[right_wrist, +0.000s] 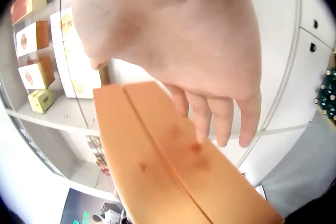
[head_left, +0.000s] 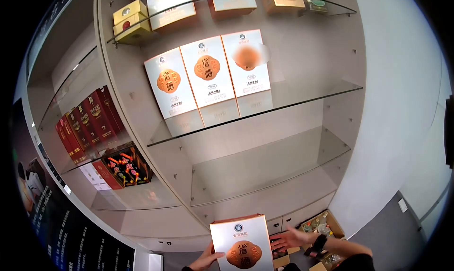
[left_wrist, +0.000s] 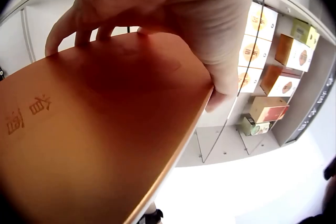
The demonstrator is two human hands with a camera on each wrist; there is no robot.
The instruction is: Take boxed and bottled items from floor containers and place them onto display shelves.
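Note:
A white and orange liquor box point(head_left: 243, 238) with a copper-coloured emblem stands upright low in the head view. My left hand point(head_left: 205, 257) grips it by the side. In the left wrist view the thumb lies over the front edge, and the fingers spread across the orange side panel point(left_wrist: 100, 124). My right hand point(head_left: 295, 239) is at the box's other side with fingers extended. The right wrist view has those fingers point(right_wrist: 220, 121) reaching down beside the orange side point(right_wrist: 152, 150), not curled round it.
Three matching white boxes point(head_left: 207, 72) stand in a row on the middle glass shelf point(head_left: 302, 98). More boxes line the shelf above. A lower glass shelf point(head_left: 269, 171) spans the cabinet. Red boxes point(head_left: 90, 122) occupy the left bay. Cartons of bottles point(head_left: 326, 226) sit on the floor.

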